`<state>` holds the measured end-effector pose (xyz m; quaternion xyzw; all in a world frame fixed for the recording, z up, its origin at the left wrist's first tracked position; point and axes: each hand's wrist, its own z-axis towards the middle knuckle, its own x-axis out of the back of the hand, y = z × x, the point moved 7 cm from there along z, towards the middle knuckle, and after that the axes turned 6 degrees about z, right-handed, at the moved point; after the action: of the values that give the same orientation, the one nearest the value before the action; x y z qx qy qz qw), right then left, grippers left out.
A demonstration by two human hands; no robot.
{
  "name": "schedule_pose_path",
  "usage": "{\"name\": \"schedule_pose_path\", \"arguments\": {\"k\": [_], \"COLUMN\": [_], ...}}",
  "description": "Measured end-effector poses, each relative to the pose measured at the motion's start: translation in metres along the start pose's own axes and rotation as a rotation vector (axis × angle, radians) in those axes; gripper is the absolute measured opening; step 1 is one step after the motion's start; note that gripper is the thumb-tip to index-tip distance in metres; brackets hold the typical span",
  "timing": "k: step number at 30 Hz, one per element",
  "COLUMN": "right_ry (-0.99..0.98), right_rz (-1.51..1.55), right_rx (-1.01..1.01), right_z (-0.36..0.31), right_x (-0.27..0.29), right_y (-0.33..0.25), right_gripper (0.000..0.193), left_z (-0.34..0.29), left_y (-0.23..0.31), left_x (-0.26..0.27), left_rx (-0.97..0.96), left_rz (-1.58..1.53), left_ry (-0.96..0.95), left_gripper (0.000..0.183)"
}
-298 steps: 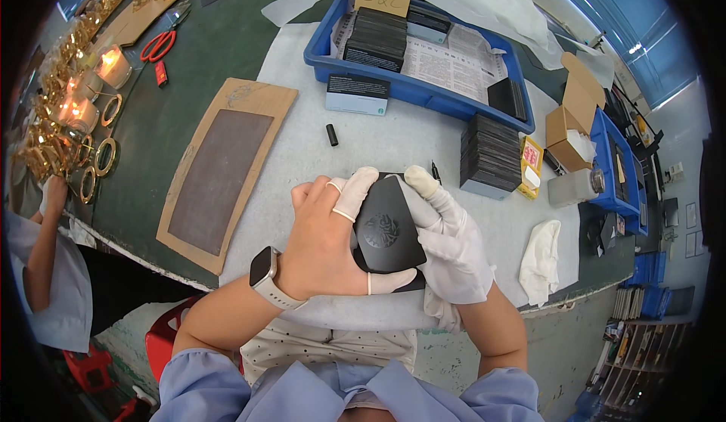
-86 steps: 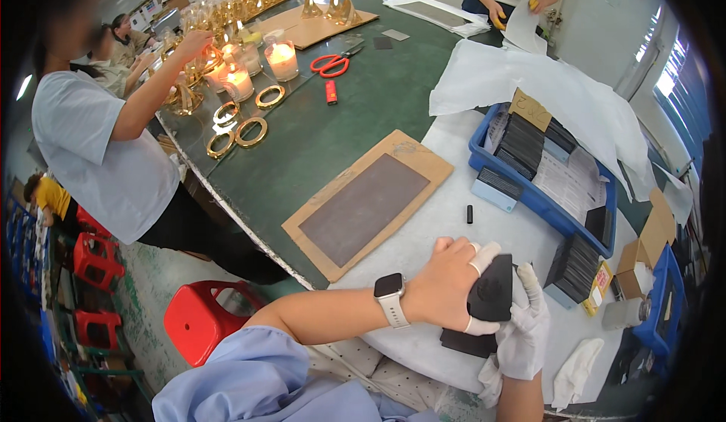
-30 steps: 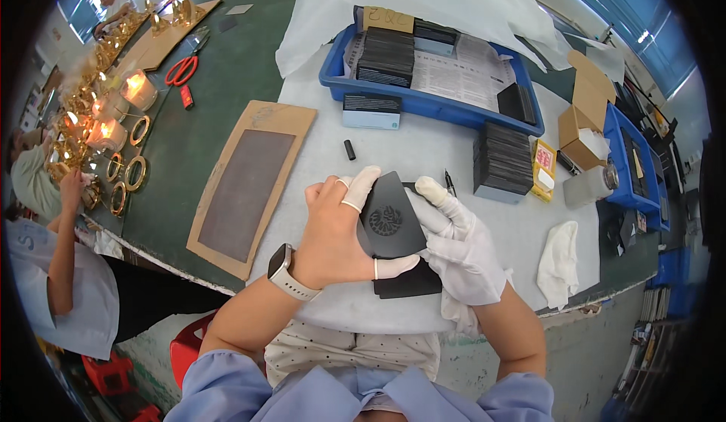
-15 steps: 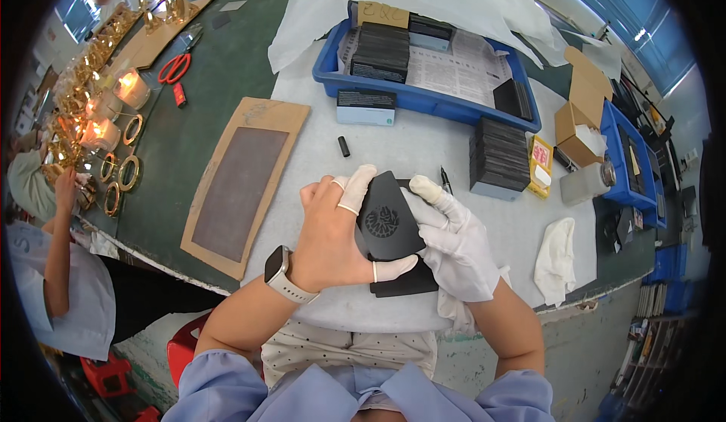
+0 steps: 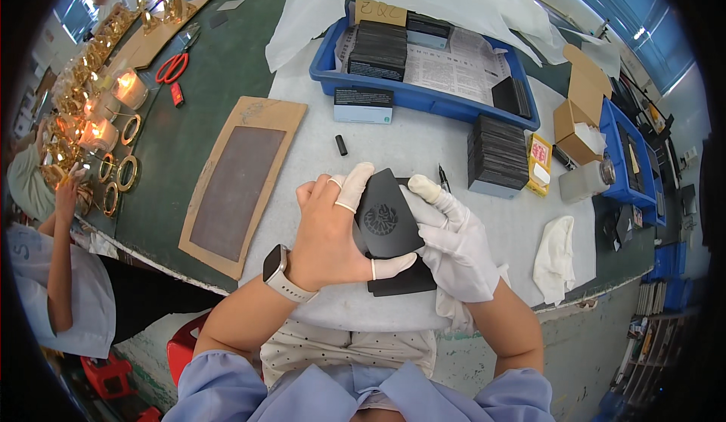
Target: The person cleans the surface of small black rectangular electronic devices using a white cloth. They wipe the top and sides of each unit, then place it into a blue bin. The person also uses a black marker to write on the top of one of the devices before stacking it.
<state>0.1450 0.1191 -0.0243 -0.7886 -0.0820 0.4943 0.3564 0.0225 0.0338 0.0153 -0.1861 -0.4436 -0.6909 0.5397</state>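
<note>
A flat black plate (image 5: 388,234) with a round emblem pressed into its face is held up, tilted, over the white-covered table. My left hand (image 5: 327,229) spans it from the left, index finger at the top edge and thumb at the bottom edge. Both of those fingertips wear white finger cots, and a watch (image 5: 278,271) is on the wrist. In a white glove, my right hand (image 5: 457,244) grips the plate's right edge; some of its fingers are hidden behind. More flat black pieces (image 5: 402,280) lie underneath, partly covered by the hands.
A blue tray (image 5: 423,97) with stacked black pieces stands at the back. Near it are another black stack (image 5: 497,153), an uncapped pen (image 5: 443,178), its cap (image 5: 341,145) and a jar (image 5: 584,185). Left lie a cardboard-backed panel (image 5: 240,187) and red scissors (image 5: 172,68); a co-worker handles gold rings.
My hands keep the same hold on the black plate. The scene has shifted very slightly in view, and the co-worker's hand at the left has moved a little.
</note>
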Motion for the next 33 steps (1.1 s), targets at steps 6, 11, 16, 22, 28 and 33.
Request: {"name": "schedule_pose_path", "arguments": {"k": [6, 11, 16, 22, 28, 33], "right_ry": [-0.050, -0.045, -0.019, 0.222, 0.197, 0.207], "right_rz": [0.022, 0.033, -0.169, -0.287, -0.261, -0.264], "right_rx": [0.001, 0.028, 0.204, 0.056, -0.048, -0.053], "right_z": [-0.002, -0.005, -0.006, -0.003, -0.003, -0.002], "right_x": [-0.004, -0.007, 0.022, 0.017, 0.020, 0.022], "right_y": [-0.001, -0.005, -0.021, -0.014, -0.010, -0.007], "right_gripper": [0.060, 0.057, 0.045, 0.039, 0.041, 0.041], "left_z": [0.000, 0.001, 0.002, 0.002, 0.002, 0.001], "left_y": [-0.002, -0.002, -0.010, -0.009, -0.004, -0.001], "left_x": [0.000, 0.001, 0.009, 0.006, 0.006, 0.004], "left_rx": [0.018, 0.022, 0.039, 0.047, 0.057, 0.103], "left_rz": [-0.011, -0.032, 0.001, 0.053, 0.074, 0.104], "left_ry": [-0.022, -0.019, 0.052, 0.055, 0.026, -0.027], "left_gripper": [0.107, 0.106, 0.105, 0.105, 0.105, 0.103]}}
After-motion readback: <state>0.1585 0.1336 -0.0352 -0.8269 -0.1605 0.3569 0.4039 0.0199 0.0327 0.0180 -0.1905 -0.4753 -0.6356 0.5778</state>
